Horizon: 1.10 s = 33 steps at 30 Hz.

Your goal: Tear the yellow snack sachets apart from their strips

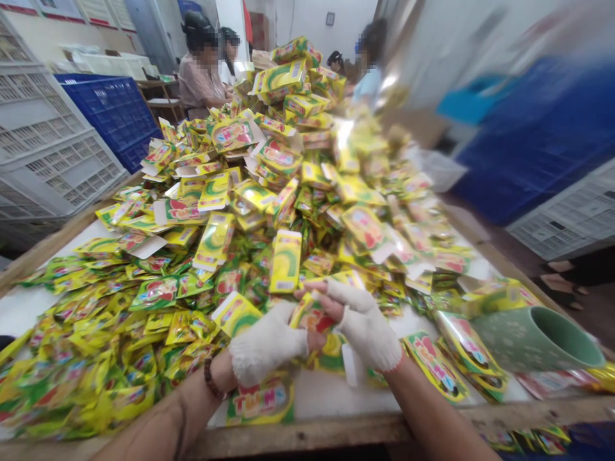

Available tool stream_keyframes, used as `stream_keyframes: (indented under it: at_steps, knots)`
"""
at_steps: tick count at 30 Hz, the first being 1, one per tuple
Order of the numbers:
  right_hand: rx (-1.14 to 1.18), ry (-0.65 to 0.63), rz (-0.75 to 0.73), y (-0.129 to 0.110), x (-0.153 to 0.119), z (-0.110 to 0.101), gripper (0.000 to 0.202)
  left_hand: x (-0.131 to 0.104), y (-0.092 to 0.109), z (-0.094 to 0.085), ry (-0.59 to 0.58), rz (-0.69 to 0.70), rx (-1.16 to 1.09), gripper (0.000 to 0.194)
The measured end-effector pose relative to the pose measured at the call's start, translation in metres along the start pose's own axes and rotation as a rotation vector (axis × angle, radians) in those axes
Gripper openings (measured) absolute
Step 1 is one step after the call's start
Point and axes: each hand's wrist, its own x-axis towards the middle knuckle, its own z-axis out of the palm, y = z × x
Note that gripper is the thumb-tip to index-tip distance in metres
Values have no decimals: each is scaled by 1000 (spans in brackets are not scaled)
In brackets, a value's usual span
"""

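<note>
Between my two hands, near the table's front edge, is a small yellow printed packet (313,315) with red and green on it. My left hand (269,346), in a white fingerless glove, is closed on its left side. From the right, my right hand (362,320), gloved alike, grips it with bent fingers; whether it is a sachet or a small carton I cannot tell. A yellow carton (286,261) stands just beyond my fingertips. Below my left wrist lies a flat carton (262,402) with large colourful letters.
A tall heap of yellow cartons (278,157) fills the table's middle, with small sachets (110,358) spread at the left. At the right lie a green patterned cylinder (509,336) and larger pouches (473,352). Crates (103,109) flank the table; several people sit beyond.
</note>
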Motion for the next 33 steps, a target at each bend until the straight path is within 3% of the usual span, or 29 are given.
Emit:
stream_keyframes:
  at_steps: [4,7,13,16,18,21,24,26,28,31,33]
  knots:
    - [-253,-87,-171,0,-6,-4,47,0,-2,-1,-119,30,-177,29]
    - [-295,-89,-208,4,-6,-1,50,4,-5,-1,-123,56,-249,34]
    - [-193,115,-4,1,5,1,35,9,-2,2,-85,171,-8,36]
    - [-225,190,50,-17,-8,-28,34,7,0,2,-90,221,149,36]
    - [-315,260,96,-29,-26,-56,36,6,-2,0,-34,238,287,33]
    - [-641,316,123,-34,-55,-96,32,8,-12,0,117,354,652,23]
    - [-919,348,64,-23,-68,-113,23,15,-24,8,154,479,1055,20]
    - [-1047,308,59,-14,-66,-109,21,19,-29,17,117,487,1243,15]
    - [-1188,190,135,-6,-58,-97,20,21,-30,26,86,454,1373,15]
    - [-1383,20,317,-1,-46,-80,16,19,-24,30,56,330,1474,17]
    - [-1443,-28,396,0,-41,-74,29,16,-17,28,32,210,1504,18]
